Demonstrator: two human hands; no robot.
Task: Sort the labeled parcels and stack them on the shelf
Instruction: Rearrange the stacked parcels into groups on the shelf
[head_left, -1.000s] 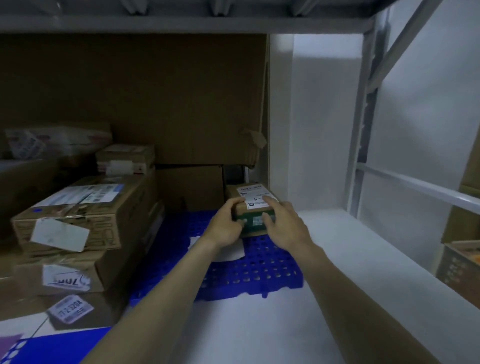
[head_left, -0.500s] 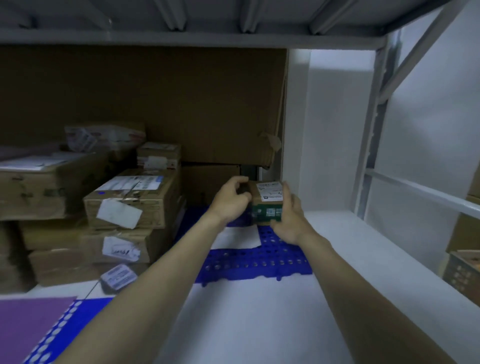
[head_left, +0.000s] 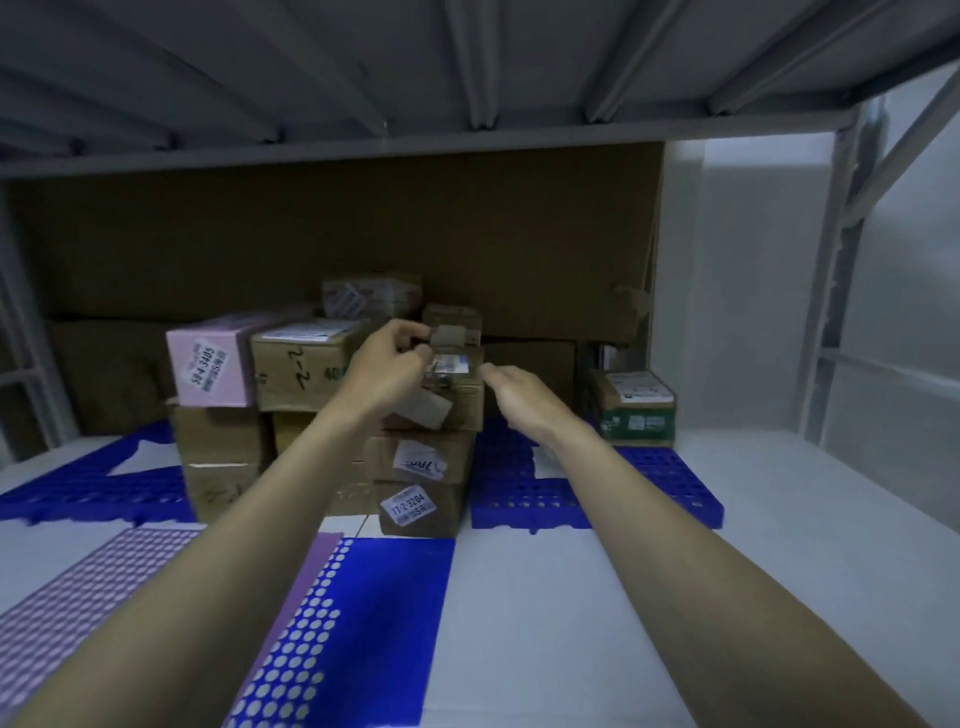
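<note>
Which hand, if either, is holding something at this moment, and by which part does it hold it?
The left hand pinches a small brown box by its left end, on top of the parcel stack. The right hand is open, holding nothing.

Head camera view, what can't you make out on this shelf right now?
- Small box pinched by the left hand: motion blur and the fingers hide how firm the grip is.
- Label below it: blurred, text unreadable.
- Carton under that label: front partly hidden by the left hand and wrist.
- Green-banded parcel: label print too small to read.
- Brown cartons at the back: too dark for any markings.
</note>
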